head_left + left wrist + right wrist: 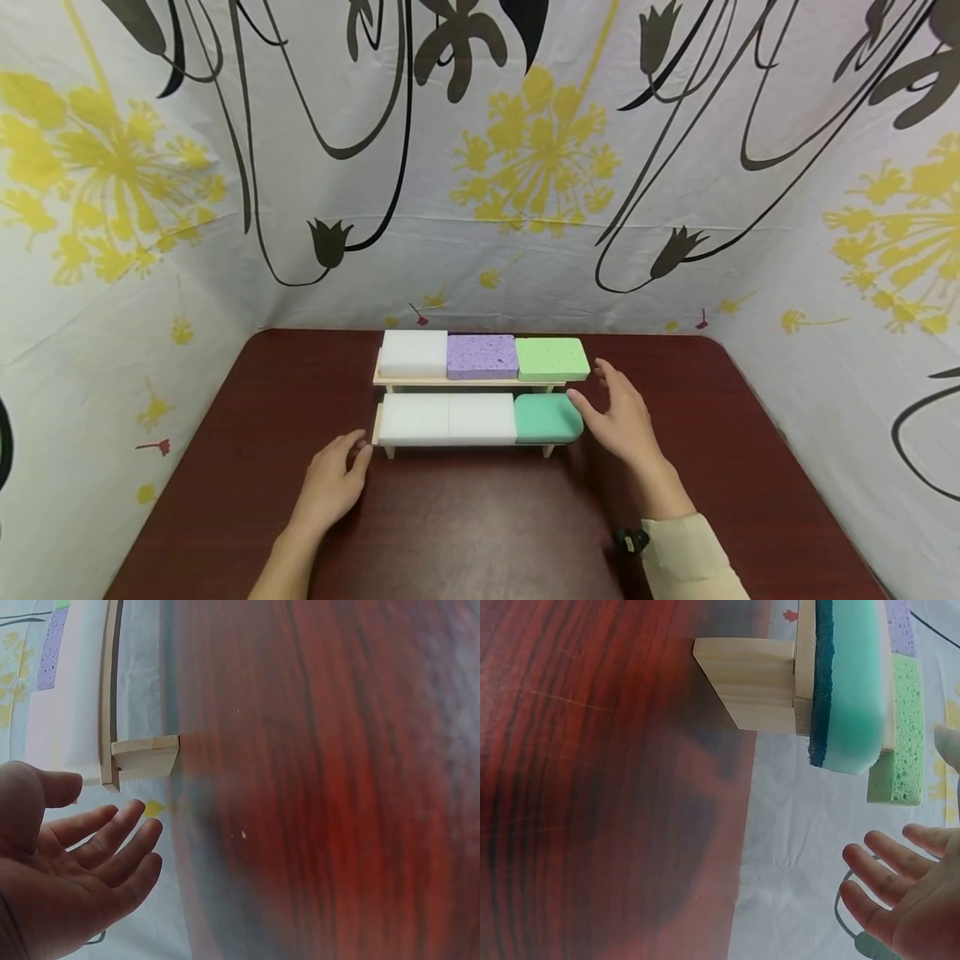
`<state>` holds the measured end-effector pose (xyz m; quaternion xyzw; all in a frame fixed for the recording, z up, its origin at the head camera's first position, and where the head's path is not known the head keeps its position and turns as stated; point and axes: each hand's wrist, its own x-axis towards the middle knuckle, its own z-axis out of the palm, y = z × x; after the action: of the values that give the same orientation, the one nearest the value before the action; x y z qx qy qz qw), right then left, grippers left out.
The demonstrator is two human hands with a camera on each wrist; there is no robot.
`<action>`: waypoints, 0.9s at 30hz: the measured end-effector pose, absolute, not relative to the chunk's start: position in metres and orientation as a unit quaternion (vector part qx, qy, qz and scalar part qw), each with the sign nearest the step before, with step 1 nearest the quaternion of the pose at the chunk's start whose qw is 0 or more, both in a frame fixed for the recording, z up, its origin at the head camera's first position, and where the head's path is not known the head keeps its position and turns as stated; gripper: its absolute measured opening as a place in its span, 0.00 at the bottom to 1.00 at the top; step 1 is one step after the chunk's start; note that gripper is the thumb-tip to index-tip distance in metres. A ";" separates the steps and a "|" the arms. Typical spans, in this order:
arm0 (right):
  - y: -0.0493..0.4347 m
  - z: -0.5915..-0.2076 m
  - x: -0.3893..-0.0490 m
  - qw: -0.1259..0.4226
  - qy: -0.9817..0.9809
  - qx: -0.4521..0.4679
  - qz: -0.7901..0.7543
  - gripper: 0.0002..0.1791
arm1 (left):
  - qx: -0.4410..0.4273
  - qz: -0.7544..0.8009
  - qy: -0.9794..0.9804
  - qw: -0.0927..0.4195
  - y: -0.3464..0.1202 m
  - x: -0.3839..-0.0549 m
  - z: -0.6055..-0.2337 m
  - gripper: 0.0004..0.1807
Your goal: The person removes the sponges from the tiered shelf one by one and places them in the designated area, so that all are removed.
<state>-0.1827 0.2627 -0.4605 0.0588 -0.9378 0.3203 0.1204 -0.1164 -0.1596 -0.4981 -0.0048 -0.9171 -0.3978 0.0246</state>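
Front rack [377,425]: stands on short legs on the table [465,533], which lift its shelf and presumably keep the load level.
White blocks [413,418]: two, filling the left and middle of the front rack edge to edge, a fit that likely limits sideways sliding.
Teal sponge [549,418]: at the front rack's right end, beside the white pair; its dark scouring layer faces down, so the smooth face is on top.
Back rack [420,383]: just behind the front rack, perhaps so both rows show from the person's side.
Back row: behind the front rack, left to right, a white piece [414,353], purple sponge [482,357] and light green sponge [553,358], the last overhanging its shelf.
Left hand [333,483]: just beside the front rack's left end, fingers relaxed and slightly bent, holding nothing.
Right hand [626,421]: beside the front rack's right end, fingers parted, thumb near the teal sponge, nothing gripped; both hands are placed as if framing the rack.
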 end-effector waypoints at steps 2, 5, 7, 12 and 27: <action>0.263 -0.461 -0.184 0.120 -0.937 0.060 0.322 0.44 | -0.002 -0.397 -0.917 0.025 -0.159 -0.116 -0.499 0.22; 0.262 -0.461 -0.185 0.120 -0.935 0.062 0.327 0.44 | 0.001 -0.395 -0.918 0.026 -0.158 -0.117 -0.500 0.21; 0.262 -0.460 -0.186 0.119 -0.934 0.063 0.330 0.44 | 0.000 -0.395 -0.918 0.027 -0.158 -0.117 -0.502 0.20; 0.259 -0.457 -0.191 0.105 -0.934 0.061 0.335 0.45 | 0.000 -0.400 -0.916 0.028 -0.157 -0.118 -0.504 0.19; 0.251 -0.454 -0.209 0.061 -0.923 0.061 0.375 0.46 | 0.017 -0.430 -0.902 0.015 -0.155 -0.119 -0.506 0.20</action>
<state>-0.2091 0.2505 -0.4538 0.0609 -0.9231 0.3746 0.0612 -0.1189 -0.1551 -0.5060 0.0166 -0.9025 -0.4302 0.0152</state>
